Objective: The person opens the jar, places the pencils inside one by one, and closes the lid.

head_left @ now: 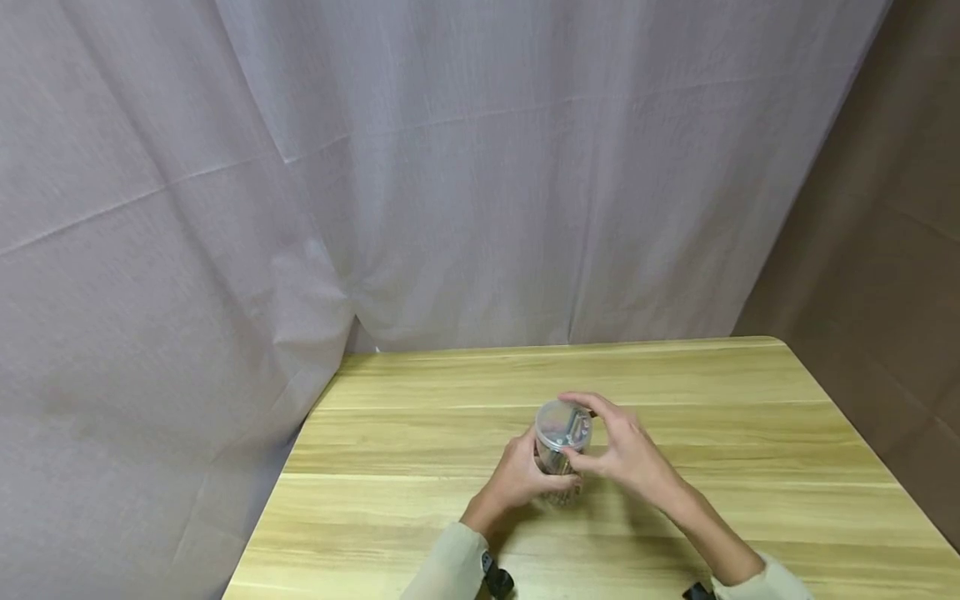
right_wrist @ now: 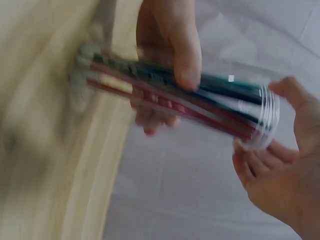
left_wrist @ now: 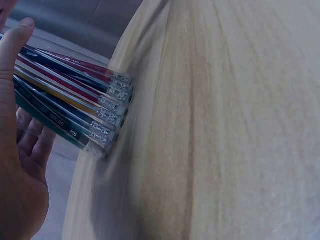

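Note:
A clear plastic tube of pencils (head_left: 561,454) is held upright between both hands in the head view, over the wooden table. Red, yellow, dark blue and green pencils (left_wrist: 65,95) show through its wall in the left wrist view, one printed "HB". My left hand (head_left: 519,475) grips the tube around its middle. With thumb and fingers, my right hand (head_left: 626,454) grasps the rim of the translucent lid (head_left: 553,419) at the top. In the right wrist view the lid sits on the tube, and the lower end is blurred.
The wood-grain table (head_left: 420,425) spreads around the hands. A pale grey curtain (head_left: 465,208) hangs along its back and left, and a brownish curtain (head_left: 870,275) is at the right. Dark wrist devices (head_left: 498,578) sit by the sleeves.

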A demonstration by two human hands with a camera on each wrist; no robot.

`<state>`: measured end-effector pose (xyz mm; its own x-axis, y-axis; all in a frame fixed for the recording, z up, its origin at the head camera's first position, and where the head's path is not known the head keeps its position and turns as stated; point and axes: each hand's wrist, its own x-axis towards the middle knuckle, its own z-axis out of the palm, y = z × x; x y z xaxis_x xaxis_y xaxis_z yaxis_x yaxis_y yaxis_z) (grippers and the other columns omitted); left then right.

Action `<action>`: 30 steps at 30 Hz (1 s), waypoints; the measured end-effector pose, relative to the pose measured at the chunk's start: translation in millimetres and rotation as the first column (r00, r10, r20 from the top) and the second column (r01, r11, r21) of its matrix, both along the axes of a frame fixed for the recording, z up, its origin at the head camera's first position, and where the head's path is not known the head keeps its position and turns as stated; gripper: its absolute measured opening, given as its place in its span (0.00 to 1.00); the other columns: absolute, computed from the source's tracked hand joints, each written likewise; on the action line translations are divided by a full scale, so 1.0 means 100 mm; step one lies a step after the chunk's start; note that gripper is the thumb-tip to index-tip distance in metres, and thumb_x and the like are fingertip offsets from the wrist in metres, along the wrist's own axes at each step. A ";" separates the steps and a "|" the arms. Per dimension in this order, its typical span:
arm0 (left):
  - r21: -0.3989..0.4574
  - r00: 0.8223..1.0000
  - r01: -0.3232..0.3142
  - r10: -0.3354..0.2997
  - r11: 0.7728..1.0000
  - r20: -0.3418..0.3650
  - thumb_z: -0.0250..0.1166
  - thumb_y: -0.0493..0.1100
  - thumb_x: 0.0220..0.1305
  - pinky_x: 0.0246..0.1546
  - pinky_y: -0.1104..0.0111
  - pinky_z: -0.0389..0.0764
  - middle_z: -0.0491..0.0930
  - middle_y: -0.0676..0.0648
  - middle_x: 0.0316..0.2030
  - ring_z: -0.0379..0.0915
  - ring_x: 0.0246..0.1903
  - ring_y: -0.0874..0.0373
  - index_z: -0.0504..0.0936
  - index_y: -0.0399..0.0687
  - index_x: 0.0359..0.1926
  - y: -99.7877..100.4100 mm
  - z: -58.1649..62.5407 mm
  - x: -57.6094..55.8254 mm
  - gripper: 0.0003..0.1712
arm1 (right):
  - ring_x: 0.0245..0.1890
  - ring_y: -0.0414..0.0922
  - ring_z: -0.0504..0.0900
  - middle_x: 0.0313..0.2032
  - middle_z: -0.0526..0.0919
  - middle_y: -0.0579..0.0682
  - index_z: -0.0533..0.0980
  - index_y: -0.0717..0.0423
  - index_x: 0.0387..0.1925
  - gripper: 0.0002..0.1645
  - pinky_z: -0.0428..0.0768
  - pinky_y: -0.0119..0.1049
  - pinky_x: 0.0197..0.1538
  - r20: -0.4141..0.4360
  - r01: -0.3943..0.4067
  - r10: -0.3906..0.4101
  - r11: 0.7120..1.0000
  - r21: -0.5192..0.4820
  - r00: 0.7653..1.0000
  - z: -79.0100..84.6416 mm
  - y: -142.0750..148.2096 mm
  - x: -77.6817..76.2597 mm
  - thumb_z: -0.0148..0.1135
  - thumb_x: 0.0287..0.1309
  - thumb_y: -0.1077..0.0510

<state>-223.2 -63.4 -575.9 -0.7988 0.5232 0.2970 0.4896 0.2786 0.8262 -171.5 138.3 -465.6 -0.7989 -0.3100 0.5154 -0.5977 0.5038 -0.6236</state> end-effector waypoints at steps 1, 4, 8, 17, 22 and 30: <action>-0.002 1.000 -0.001 0.001 1.000 -0.006 0.84 0.54 0.56 0.61 0.66 0.79 0.81 0.54 0.63 0.78 0.61 0.62 0.64 0.59 0.79 0.00 0.00 0.00 0.55 | 0.61 0.60 0.82 0.62 0.83 0.58 0.75 0.61 0.67 0.46 0.79 0.62 0.63 -0.004 0.019 -0.019 1.000 -0.008 1.000 -0.01 -0.02 0.02 0.84 0.45 0.68; -0.011 1.000 -0.001 0.001 1.000 -0.014 0.84 0.54 0.56 0.61 0.66 0.79 0.81 0.54 0.63 0.78 0.61 0.63 0.63 0.59 0.80 0.00 0.00 -0.01 0.55 | 0.62 0.61 0.81 0.63 0.82 0.58 0.74 0.61 0.68 0.46 0.78 0.62 0.63 -0.010 0.032 -0.032 0.999 -0.004 0.999 -0.01 -0.03 0.05 0.84 0.47 0.67; -0.007 1.000 -0.011 0.011 1.000 0.003 0.84 0.55 0.55 0.61 0.67 0.79 0.81 0.55 0.63 0.78 0.60 0.63 0.64 0.60 0.79 0.01 0.01 -0.01 0.55 | 0.59 0.58 0.83 0.64 0.82 0.59 0.73 0.62 0.69 0.45 0.81 0.62 0.60 0.012 -0.072 0.071 0.996 0.050 0.997 0.07 0.07 -0.05 0.83 0.51 0.64; -0.003 1.000 -0.013 0.013 1.000 0.025 0.85 0.56 0.54 0.61 0.66 0.79 0.83 0.54 0.61 0.79 0.58 0.63 0.65 0.59 0.79 0.02 0.01 0.01 0.55 | 0.64 0.57 0.80 0.66 0.81 0.54 0.75 0.57 0.70 0.44 0.74 0.63 0.67 0.167 -0.188 0.184 0.982 0.013 0.969 0.06 0.23 -0.20 0.84 0.53 0.57; 0.005 1.000 -0.001 0.001 1.000 0.019 0.85 0.55 0.55 0.62 0.66 0.78 0.81 0.56 0.63 0.78 0.60 0.63 0.62 0.62 0.80 0.01 0.01 0.00 0.57 | 0.66 0.57 0.79 0.65 0.82 0.54 0.75 0.55 0.70 0.44 0.71 0.63 0.69 0.133 -0.081 0.095 0.991 -0.106 0.987 -0.08 0.13 -0.09 0.84 0.53 0.60; 0.018 1.000 -0.005 0.005 1.000 0.016 0.85 0.55 0.54 0.63 0.66 0.77 0.81 0.56 0.63 0.78 0.61 0.63 0.64 0.61 0.79 0.01 0.00 0.00 0.56 | 0.67 0.59 0.77 0.69 0.78 0.56 0.68 0.59 0.75 0.49 0.71 0.64 0.69 0.087 -0.080 0.086 0.994 -0.079 0.992 -0.11 0.08 -0.06 0.82 0.55 0.60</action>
